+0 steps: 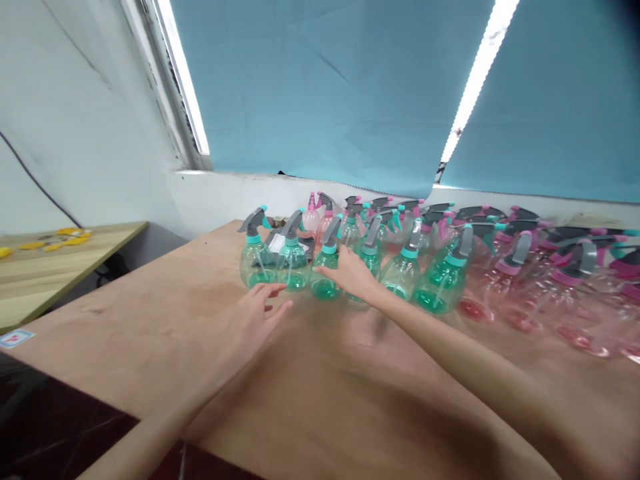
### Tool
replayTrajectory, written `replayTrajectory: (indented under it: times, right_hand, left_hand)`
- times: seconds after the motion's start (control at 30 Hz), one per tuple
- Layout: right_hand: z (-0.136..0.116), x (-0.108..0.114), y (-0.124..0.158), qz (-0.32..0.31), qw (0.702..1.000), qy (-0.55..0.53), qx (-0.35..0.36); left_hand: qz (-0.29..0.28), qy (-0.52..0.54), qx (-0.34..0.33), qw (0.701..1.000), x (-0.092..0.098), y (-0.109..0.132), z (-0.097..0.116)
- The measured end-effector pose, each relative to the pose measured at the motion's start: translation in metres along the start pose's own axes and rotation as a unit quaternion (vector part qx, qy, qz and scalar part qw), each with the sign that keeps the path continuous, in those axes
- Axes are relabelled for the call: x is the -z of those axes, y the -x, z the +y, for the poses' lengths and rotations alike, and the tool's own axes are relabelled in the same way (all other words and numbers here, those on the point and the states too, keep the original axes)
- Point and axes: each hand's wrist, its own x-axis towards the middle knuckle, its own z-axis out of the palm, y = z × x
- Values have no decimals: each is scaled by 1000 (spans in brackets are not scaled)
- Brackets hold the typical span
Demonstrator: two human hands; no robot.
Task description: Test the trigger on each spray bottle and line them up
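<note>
Right grip (353, 272) was at the third green spray bottle (325, 288) from left, couldn't tell if clamped; left grip (257, 317) hung fingers apart before the two leftmost; six front-row greens (443, 283) stood on the desk (190, 287), trigger heads (467, 241) already fitted, anything left unclear.

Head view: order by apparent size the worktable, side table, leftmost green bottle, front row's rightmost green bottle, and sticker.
Worktable
Side table
Front row's rightmost green bottle
Leftmost green bottle
Sticker
Nearness may explain the bottles' difference.
</note>
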Motion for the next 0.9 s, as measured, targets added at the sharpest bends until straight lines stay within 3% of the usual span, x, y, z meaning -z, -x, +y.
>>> replayTrajectory:
  times: [0.1, 0.27, 0.47, 0.6, 0.7, 0.8, 0.9]
  right_hand:
    - [-2, 3, 14, -7, 1000, 7, 22]
    - [0, 13, 49, -30, 997, 14, 73]
    - [15, 29, 107, -15, 986, 20, 164]
    - [35, 45, 136, -22, 986, 70, 150]
    - [54, 56, 149, 8, 982, 77, 172]
    - [79, 65, 158, 32, 980, 65, 188]
    - [113, 75, 163, 16, 980, 31, 194]
  left_hand:
    - [-16, 19, 11, 1000, -2, 6, 16]
    - [2, 87, 30, 996, -20, -9, 49]
    - [-52, 176, -32, 982, -46, -8, 98]
    - [-65, 187, -78, 977, -59, 6, 130]
    - [-77, 175, -106, 976, -73, 11, 149]
    - [-102, 211, -114, 965, -94, 10, 162]
    - [-130, 264, -105, 950, -116, 5, 169]
